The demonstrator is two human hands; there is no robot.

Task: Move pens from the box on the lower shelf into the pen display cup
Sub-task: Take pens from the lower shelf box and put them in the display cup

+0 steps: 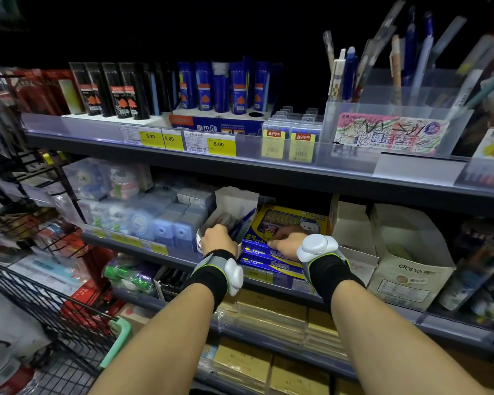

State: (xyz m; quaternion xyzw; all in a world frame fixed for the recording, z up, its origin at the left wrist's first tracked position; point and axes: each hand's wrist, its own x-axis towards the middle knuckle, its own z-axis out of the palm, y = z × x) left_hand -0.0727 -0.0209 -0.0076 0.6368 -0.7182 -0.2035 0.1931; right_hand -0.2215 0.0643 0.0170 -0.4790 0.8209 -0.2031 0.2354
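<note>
A white open-topped box stands on the lower shelf, with blue pens leaning inside it. My left hand is at the box's front edge, fingers curled over it; whether it grips pens is hidden. My right hand rests, fingers bent, on a stack of blue and yellow crayon packs just right of the box. The clear pen display cup sits on the upper shelf at the right, holding several upright pens.
Price tags line the upper shelf edge. White cardboard boxes stand to the right on the lower shelf, blue sharpeners to the left. A black wire basket with a green handle is at lower left.
</note>
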